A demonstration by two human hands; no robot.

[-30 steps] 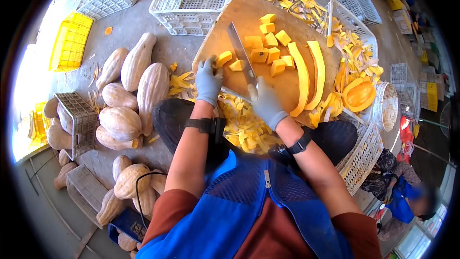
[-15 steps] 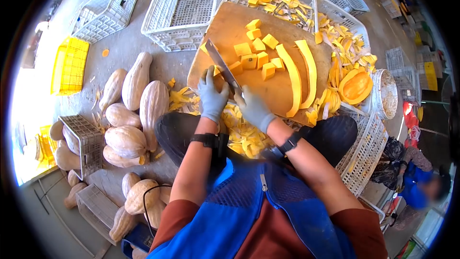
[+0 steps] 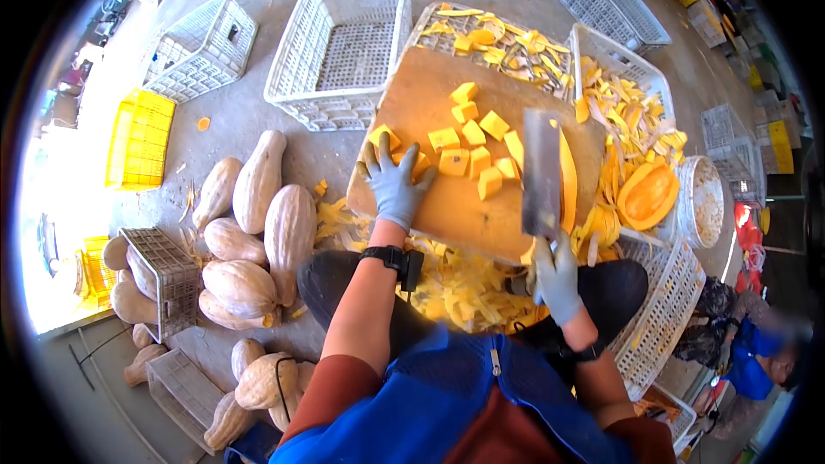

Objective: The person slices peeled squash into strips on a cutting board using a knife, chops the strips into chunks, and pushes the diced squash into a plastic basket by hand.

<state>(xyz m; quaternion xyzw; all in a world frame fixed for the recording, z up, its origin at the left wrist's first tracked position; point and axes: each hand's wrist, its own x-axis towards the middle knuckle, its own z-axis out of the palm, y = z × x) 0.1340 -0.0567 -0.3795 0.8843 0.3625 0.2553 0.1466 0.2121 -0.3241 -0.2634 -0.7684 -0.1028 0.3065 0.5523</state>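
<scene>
My knife [image 3: 541, 176] has swung from the cubes [image 3: 455, 161] to the strips [image 3: 568, 180], chopping apparently paused; my right hand [image 3: 557, 282] clasps it, my left hand's [image 3: 397, 192] fingers spread.

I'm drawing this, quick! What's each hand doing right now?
Left hand: open, spread out near the pumpkin pieces.
Right hand: closed, holding the knife.

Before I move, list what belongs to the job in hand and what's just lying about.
Job in hand: knife, held in the right hand; board; pumpkin cubes; left hand, fingers spread beside them; pumpkin strip, partly hidden by the knife.

Seemingly just lying about: yellow crate; loose orange scrap.
</scene>
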